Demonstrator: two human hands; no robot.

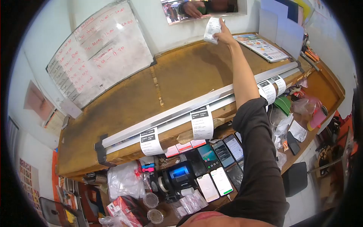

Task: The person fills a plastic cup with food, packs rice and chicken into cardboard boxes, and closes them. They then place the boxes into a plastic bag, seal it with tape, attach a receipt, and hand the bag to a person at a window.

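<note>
My right hand (225,36) reaches out over the wooden counter, its thumb and fingers closed on a printed paper receipt (212,30). The slip curls a little and hangs just below the wall opening (206,11). Another person's hand (193,9) rests in that opening, apart from the receipt. My right arm, in a rolled dark sleeve (259,159), crosses above the shelf. My left hand is out of view.
More receipts (202,123) hang from a metal rail (166,120) along the counter (189,75). Below lie several phones (221,181), a small dark printer (177,178) and plastic bags (126,179). A whiteboard (100,53) leans at left; a printed menu (262,47) lies at right.
</note>
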